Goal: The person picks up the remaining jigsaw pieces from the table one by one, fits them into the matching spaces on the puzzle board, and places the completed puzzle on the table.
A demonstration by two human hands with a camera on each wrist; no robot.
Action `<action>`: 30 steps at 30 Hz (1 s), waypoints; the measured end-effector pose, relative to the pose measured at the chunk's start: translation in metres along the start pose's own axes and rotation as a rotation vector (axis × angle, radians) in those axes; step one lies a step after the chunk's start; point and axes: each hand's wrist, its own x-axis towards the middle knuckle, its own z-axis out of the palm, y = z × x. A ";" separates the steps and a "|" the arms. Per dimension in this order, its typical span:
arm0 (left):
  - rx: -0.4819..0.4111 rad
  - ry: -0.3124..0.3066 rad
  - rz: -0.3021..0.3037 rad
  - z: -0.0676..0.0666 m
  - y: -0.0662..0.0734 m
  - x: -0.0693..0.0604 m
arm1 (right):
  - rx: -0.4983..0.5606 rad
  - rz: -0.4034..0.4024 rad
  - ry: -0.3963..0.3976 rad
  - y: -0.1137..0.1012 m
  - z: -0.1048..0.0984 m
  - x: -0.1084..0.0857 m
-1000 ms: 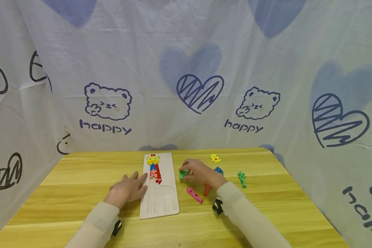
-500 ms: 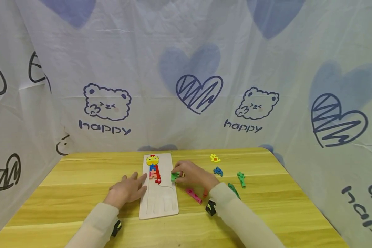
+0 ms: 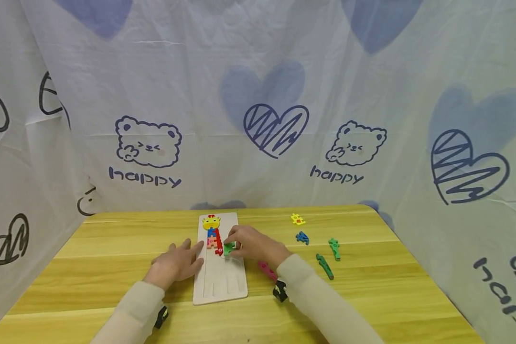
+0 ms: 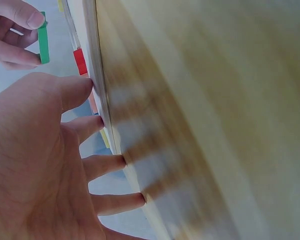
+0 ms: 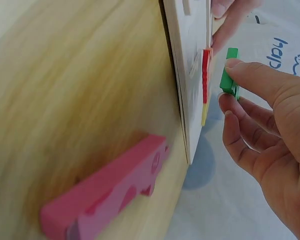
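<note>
Four coloured jigsaw pieces [image 3: 219,242] sit in the pale wooden board [image 3: 220,271], at least five loose pieces [image 3: 335,249] await on the yellow desk [image 3: 112,248], and the right hand [image 3: 258,246] pinches a green jigsaw piece [image 3: 229,249] apparently just above the board, the left hand's [image 3: 176,263] fingers spread.

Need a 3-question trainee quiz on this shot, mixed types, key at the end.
1. Multiple choice: which hand pinches a green puzzle piece?
A) left
B) right
C) both

2. True or false: that piece is already seated in the board.

3. Open: what colour is the loose piece nearest the far edge of the table?

Key:
1. B, the right hand.
2. False; the right wrist view shows a gap between it and the puzzle board.
3. Yellow: the yellow puzzle piece lies farther back than the blue one.
</note>
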 end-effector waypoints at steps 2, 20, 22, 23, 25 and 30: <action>-0.001 -0.002 0.000 0.000 0.000 0.000 | -0.005 0.000 -0.004 -0.002 0.002 0.002; 0.002 0.004 0.025 -0.001 -0.002 -0.003 | -0.031 -0.009 -0.031 -0.014 0.015 0.022; 0.003 0.002 0.021 -0.001 -0.002 -0.002 | -0.025 -0.012 -0.030 -0.015 0.016 0.024; 0.004 0.001 0.020 -0.001 -0.002 -0.002 | -0.022 -0.016 -0.029 -0.016 0.017 0.025; 0.005 0.001 0.019 -0.001 -0.002 -0.002 | -0.028 -0.030 -0.030 -0.017 0.017 0.027; 0.005 0.004 0.027 -0.002 -0.001 -0.003 | -0.073 -0.066 -0.034 -0.018 0.018 0.031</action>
